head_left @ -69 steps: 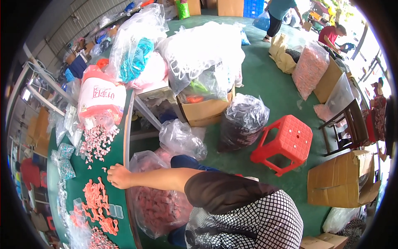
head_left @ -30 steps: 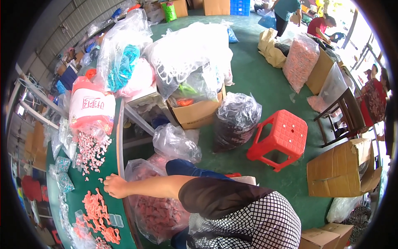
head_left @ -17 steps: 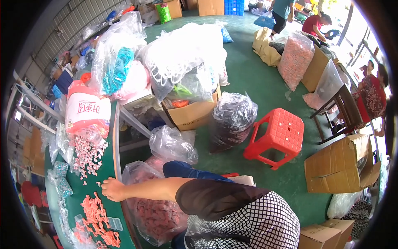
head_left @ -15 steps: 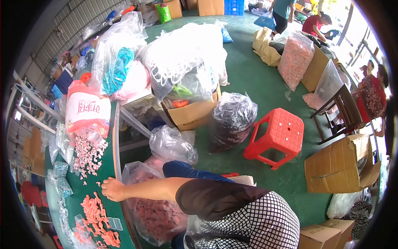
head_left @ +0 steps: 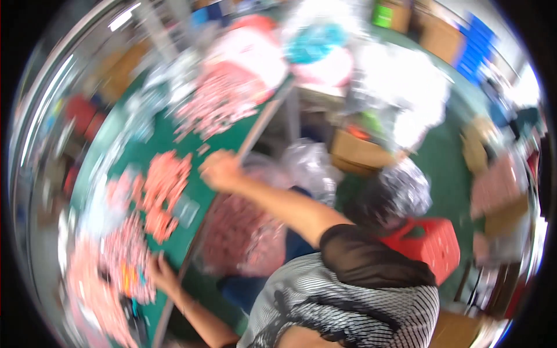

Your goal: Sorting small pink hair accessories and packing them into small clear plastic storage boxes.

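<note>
- Head view, nine o'clock: the right hand [head_left: 221, 170] rests at the edge of the green table [head_left: 159, 139], fingers curled narrow; blur hides whether they hold anything.
- Head view, eight o'clock: the left hand [head_left: 161, 272] lies beside a pink mixed heap [head_left: 123, 249]; its spread and any hold cannot be told.
- Head view, from the right hand: loose pink pieces [head_left: 220, 104] lie at twelve o'clock, coral strips [head_left: 166, 180] at nine, a single piece [head_left: 203, 149] near ten.
- Head view, handling: the step seems to be picking small pieces; a light fingertip pinch and well-separated heaps should serve best.
- Head view, change: the left hand has come into sight, and the view has swung and blurred; the right hand remains at the table's edge.
</note>
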{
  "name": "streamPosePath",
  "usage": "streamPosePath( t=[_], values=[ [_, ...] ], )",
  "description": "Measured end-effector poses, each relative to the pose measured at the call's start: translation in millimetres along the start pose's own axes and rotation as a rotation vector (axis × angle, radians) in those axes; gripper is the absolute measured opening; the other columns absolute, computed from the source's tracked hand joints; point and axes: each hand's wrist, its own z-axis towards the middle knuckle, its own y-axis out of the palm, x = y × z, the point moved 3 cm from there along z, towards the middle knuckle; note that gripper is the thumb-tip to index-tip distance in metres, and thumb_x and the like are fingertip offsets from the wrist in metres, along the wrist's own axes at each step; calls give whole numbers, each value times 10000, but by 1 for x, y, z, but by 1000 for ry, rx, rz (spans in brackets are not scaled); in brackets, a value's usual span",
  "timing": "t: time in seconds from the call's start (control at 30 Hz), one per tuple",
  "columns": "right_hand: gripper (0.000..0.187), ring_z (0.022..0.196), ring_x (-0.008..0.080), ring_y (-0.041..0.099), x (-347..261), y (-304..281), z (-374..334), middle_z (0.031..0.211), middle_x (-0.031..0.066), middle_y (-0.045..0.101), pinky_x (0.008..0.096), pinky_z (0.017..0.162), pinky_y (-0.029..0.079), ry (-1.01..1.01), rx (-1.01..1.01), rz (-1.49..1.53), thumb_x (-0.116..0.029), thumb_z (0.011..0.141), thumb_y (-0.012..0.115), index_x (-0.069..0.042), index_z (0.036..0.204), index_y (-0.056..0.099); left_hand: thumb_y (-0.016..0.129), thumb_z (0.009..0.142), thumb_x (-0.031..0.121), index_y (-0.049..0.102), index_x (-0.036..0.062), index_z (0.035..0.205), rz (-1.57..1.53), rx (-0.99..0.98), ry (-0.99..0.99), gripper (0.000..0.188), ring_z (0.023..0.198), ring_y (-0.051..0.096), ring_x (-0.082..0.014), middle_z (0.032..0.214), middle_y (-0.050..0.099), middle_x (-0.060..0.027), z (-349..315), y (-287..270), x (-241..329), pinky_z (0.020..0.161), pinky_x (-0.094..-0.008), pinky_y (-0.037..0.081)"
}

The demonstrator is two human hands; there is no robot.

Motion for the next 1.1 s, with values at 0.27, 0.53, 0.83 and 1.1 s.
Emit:
streamPosePath(
  t=[0.27,0.53,0.83,1.1],
  values=[
    [129,837,252,617,12,-8,9,826,25,653,423,716,461,-55,-115,211,-182,758,676,-160,885,691,714,878,90,690,-25,996,-511,58,-118,167,809,605,-69,905,688,-24,0,25,86,739,-220,497],
    [133,695,174,643,-56,-10,10,795,74,662,290,638,513,48,-368,662,-78,772,741,-43,879,670,738,816,107,708,18,899,-402,-21,29,125,716,625,-189,828,679,-91,7,64,123,693,-297,509],
    [138,724,194,615,-74,3,-1,791,36,651,338,670,485,-114,-448,362,-163,755,757,-89,855,699,755,774,179,723,55,876,10,0,133,164,890,599,-294,915,611,-111,18,94,113,788,-397,480],
    [61,866,233,594,-69,4,-5,852,0,641,406,798,412,-131,-426,357,-191,793,688,-143,828,704,759,752,202,701,61,931,-19,-9,149,235,920,602,-316,936,609,-123,11,94,110,790,-412,488]
  ],
)
